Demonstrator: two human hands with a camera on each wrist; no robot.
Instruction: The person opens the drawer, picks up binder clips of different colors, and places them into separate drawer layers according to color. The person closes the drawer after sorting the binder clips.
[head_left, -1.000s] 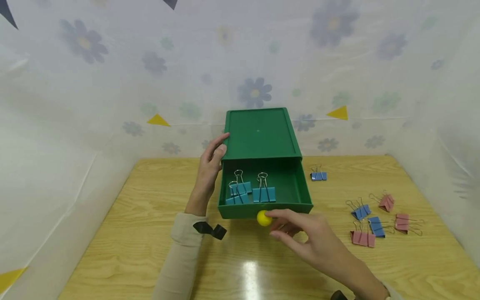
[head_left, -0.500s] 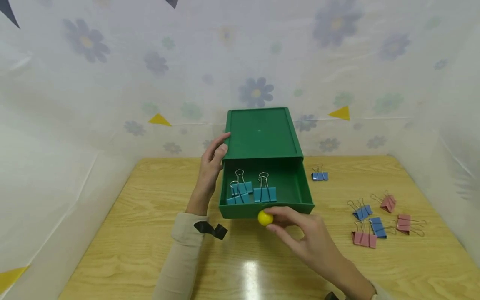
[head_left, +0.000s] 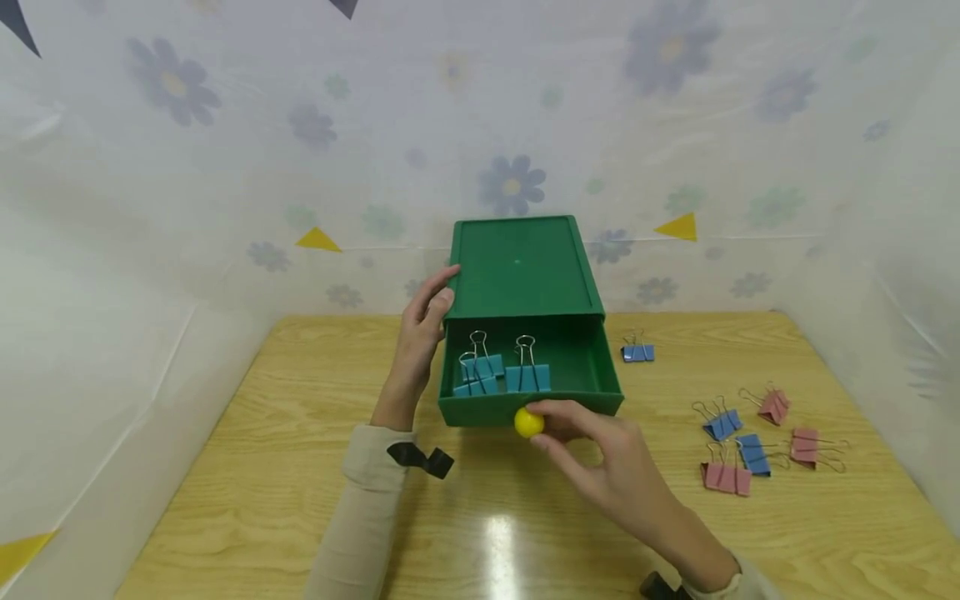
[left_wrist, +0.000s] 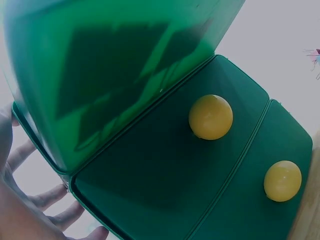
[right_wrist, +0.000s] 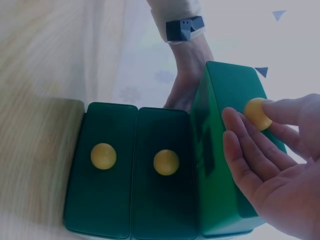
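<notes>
at the open drawer (head_left: 577, 367), right hand (head_left: 600, 458) pinches its yellow knob (head_left: 528, 422); left hand (head_left: 420, 333) lies flat against the cabinet (head_left: 525, 267).

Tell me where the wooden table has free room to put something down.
The wooden table is bare left of the green plastic drawer box and the left hand. On the right, blue and pink binder clips crowd it.
</notes>
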